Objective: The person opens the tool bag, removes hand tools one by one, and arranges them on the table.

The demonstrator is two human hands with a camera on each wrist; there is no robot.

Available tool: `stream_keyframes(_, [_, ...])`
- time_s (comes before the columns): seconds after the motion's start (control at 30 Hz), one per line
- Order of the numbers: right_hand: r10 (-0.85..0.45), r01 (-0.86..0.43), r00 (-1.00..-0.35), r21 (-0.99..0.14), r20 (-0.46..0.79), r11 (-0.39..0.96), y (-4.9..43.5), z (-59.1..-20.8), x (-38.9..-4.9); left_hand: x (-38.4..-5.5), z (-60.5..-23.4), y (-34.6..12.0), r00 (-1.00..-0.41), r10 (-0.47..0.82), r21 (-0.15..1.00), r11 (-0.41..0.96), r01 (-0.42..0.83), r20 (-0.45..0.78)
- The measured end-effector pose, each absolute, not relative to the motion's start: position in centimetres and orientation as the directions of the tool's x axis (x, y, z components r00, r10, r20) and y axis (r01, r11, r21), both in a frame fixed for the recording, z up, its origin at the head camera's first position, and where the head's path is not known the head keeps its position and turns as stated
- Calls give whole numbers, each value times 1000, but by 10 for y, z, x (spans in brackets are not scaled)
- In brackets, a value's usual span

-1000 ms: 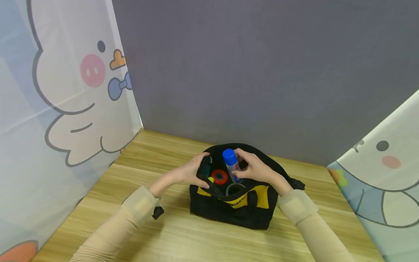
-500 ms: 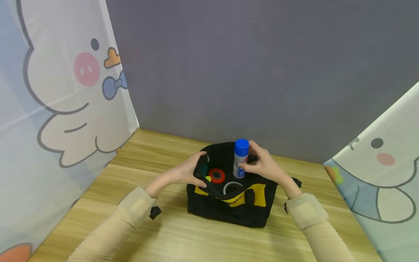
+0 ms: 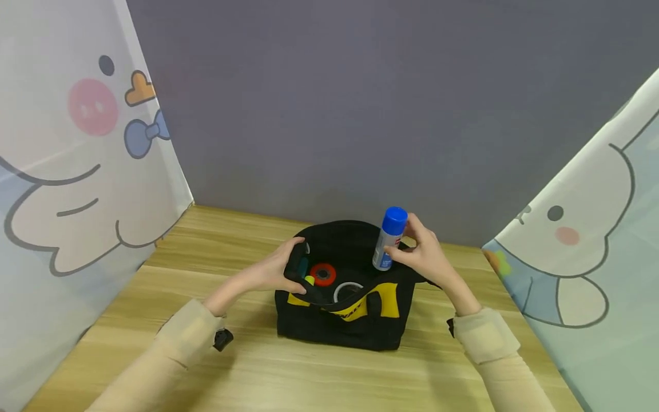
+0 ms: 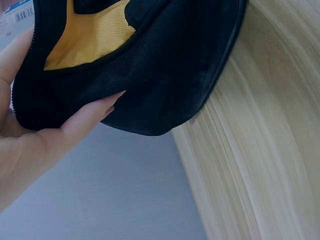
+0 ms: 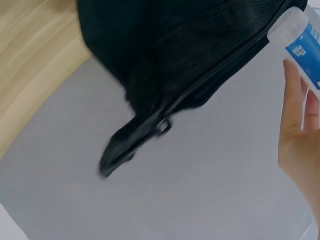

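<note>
A black and yellow tool bag (image 3: 334, 332) stands unzipped on the wooden table in the head view. My left hand (image 3: 273, 270) grips the left end of its opening, thumb in front and fingers behind; the left wrist view shows the bag's dark fabric (image 4: 150, 70) between thumb and fingers. My right hand (image 3: 424, 254) holds a spray can (image 3: 387, 243) with a blue cap, tilted over the right part of the opening. In the right wrist view, the blue and white can (image 5: 305, 47) shows beside the bag's zipped edge. A red-rimmed roll (image 3: 323, 274) and a grey ring (image 3: 348, 290) lie inside the bag.
A small yellow item (image 3: 309, 280) and a teal item (image 3: 302, 266) sit at the bag's left inside. The wooden table (image 3: 288, 375) spreads around it. A grey backdrop (image 3: 329, 114) rises behind, with cartoon-printed curtains (image 3: 92, 189) at both sides.
The spray can has risen from inside the bag and moved right with my right hand. My left hand keeps its grip on the bag's edge. The head view has shifted slightly.
</note>
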State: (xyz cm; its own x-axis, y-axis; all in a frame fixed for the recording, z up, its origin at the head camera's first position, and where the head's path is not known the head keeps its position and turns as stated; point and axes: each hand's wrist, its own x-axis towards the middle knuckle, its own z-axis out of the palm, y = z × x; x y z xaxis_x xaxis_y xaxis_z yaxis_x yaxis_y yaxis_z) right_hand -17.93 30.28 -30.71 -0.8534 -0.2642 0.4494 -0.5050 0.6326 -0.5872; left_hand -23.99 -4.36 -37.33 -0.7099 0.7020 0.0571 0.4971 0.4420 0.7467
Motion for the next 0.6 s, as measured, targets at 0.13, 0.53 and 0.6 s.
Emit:
stream_keyframes(0.13, [-196, -487, -850, -591, 488, 643, 317, -306, -173, -241, -375, -44, -706, 705, 736, 444, 512, 66])
stream_keyframes(0.53, [-52, -409, -845, -579, 533, 705, 361, -299, -156, -240, -376, -42, -711, 700, 745, 439, 503, 66])
stream_keyframes(0.6, [-46, -404, -845, -580, 533, 707, 367, -299, -153, -240, -375, -40, -708, 703, 740, 443, 506, 63])
